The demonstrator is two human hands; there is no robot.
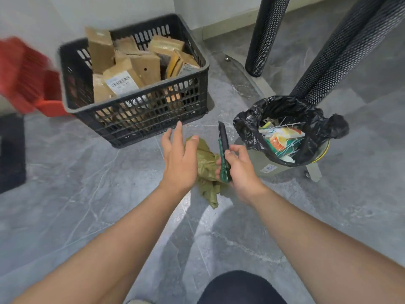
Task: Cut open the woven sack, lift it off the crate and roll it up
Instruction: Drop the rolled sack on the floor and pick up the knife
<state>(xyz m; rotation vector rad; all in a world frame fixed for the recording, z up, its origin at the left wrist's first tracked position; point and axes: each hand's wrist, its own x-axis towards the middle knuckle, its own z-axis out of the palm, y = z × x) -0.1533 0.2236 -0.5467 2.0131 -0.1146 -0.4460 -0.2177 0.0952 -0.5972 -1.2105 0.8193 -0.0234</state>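
The green woven sack [207, 170] is bunched into a crumpled wad and hangs above the floor between my two hands. My left hand [178, 159] is spread with straight fingers beside the wad, its thumb against the upper edge. My right hand [240, 167] grips a green and black utility knife [224, 150], which points up and away from me; the fingers of that hand also press against the sack. The black plastic crate [140, 115] stands uncovered on the floor beyond my hands, filled with cardboard boxes [131, 66].
A small bin lined with a black bag [282, 106] and holding scraps stands to the right. Two black perforated table legs [266, 34] rise behind it. A red dustpan and brush [28, 77] lie left of the crate. A dark object [11, 152] sits at the left edge.
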